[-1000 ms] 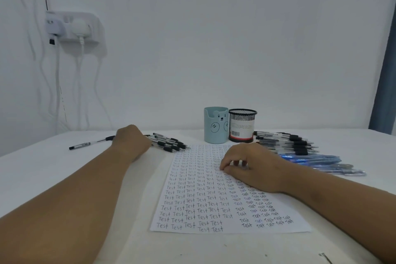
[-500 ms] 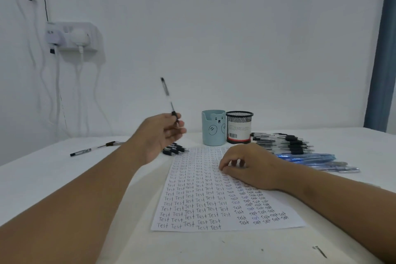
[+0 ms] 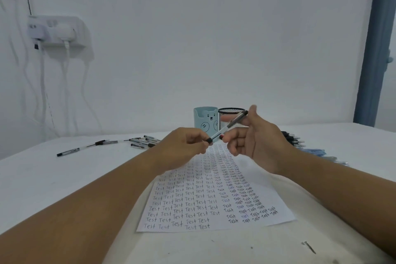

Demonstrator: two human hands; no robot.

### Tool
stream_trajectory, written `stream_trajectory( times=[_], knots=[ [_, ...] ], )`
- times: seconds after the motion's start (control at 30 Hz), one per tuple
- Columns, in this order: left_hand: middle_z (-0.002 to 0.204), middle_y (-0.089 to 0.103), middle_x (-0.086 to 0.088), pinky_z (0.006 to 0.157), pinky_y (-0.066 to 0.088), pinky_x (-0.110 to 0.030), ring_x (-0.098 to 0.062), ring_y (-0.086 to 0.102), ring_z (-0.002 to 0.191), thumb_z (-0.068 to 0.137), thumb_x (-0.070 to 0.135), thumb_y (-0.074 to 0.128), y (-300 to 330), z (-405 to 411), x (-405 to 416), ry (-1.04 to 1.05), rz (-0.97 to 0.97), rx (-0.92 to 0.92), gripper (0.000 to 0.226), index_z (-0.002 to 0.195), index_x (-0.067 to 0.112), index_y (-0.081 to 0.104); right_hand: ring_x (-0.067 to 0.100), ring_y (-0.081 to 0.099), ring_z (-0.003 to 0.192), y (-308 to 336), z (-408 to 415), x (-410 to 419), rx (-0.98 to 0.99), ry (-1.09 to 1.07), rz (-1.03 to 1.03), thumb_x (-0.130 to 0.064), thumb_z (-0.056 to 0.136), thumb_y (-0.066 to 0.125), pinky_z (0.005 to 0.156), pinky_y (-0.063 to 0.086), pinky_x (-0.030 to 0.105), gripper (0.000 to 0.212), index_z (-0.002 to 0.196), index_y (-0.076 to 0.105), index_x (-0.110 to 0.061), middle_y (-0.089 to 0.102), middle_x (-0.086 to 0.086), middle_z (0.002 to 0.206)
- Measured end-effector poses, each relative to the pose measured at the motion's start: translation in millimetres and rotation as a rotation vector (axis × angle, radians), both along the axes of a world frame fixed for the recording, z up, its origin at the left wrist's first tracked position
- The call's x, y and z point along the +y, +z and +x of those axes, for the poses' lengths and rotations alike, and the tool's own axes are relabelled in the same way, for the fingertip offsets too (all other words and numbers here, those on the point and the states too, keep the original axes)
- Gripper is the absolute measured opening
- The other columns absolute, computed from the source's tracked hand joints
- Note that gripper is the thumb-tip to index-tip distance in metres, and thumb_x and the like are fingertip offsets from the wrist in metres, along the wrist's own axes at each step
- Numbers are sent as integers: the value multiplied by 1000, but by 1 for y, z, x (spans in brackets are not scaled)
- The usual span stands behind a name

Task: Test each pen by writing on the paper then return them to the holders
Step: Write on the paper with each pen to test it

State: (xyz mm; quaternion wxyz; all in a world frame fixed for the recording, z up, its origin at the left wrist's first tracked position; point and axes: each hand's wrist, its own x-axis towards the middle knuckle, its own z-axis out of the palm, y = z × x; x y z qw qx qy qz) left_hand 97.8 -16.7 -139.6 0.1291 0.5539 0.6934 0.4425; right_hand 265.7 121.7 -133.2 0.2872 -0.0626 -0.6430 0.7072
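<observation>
Two holders point(image 3: 206, 121) stand behind the paper point(image 3: 211, 203), loose pens point(image 3: 142, 142) lying left of them.

White table point(image 3: 42, 178) bearing paper point(image 3: 205, 206), pens point(image 3: 143, 142)

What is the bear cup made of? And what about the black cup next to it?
The bear cup looks like smooth plastic, though it could be glazed ceramic: its pale blue wall is solid, even and lightly glossy, with a printed bear face. The black cup looks like metal wire mesh: its wall shows a fine grid under a solid dark rim, partly hidden by the right hand.
</observation>
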Motion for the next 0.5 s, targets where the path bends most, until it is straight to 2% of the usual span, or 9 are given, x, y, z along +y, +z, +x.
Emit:
stream_trajectory(
  times=[0.1,0.2,0.33,0.4,0.5],
  knots=[
    [90,75,7,93,53,-43,-12,67,87,96,22,67,-3,0,2,10,10,53,11,100,26,76,29,61,64,2,2,2,4,79,-64,-47,106,29,63,50,35,60,121,63,1,68,20,83],
    [90,75,5,85,53,-43,-17,63,84,97,21,66,-1,1,1,11,67,43,15,98,30,77,27,64,68,3,2,3,18,71,-72,-43,107,32,65,54,32,52,116,64,-2,69,19,83],
    [85,75,5,76,44,-39,-24,54,80,97,20,65,2,4,0,-1,114,6,18,93,32,78,28,64,67,3,1,2,35,77,-36,-65,95,28,66,53,35,73,120,64,-7,70,16,85],
    [81,74,7,76,44,-36,-20,54,77,97,20,65,2,6,-1,-12,116,20,17,94,31,78,26,62,65,3,1,-1,2,55,36,-69,84,40,65,51,34,75,122,63,-8,69,14,84],
    [86,75,4,86,49,-27,-11,65,83,96,19,68,3,9,-4,-62,121,40,14,101,25,78,22,59,63,-2,0,-5,-58,-36,162,-47,79,68,63,51,31,53,111,66,-4,68,9,76]
  ],
)
